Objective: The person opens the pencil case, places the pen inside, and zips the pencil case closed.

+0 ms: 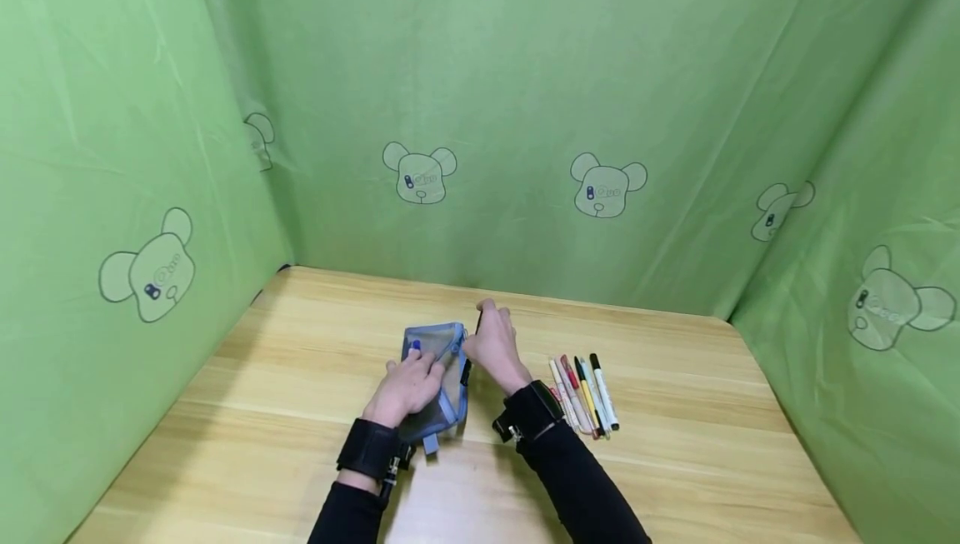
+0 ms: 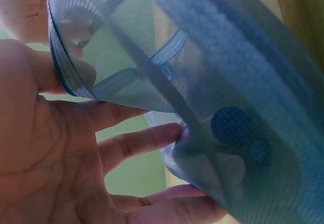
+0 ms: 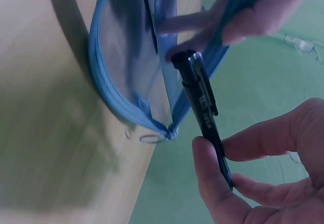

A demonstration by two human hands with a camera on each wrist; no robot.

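At the wood-grain table (image 1: 300,411), the left hand (image 1: 407,386) grips the rim of a blue mesh pouch (image 1: 438,421), mouth spread, while the right hand (image 1: 497,348) pinches a black pen (image 3: 202,102), far end at the opening (loose pens (image 1: 588,394) lie to the right).

I can read no words or numbers for certain. White lettering on the black pen (image 3: 202,100) I hold is too blurred, and the marks on the green cloth's (image 1: 495,52) printed bear heads (image 1: 422,177) are too small.
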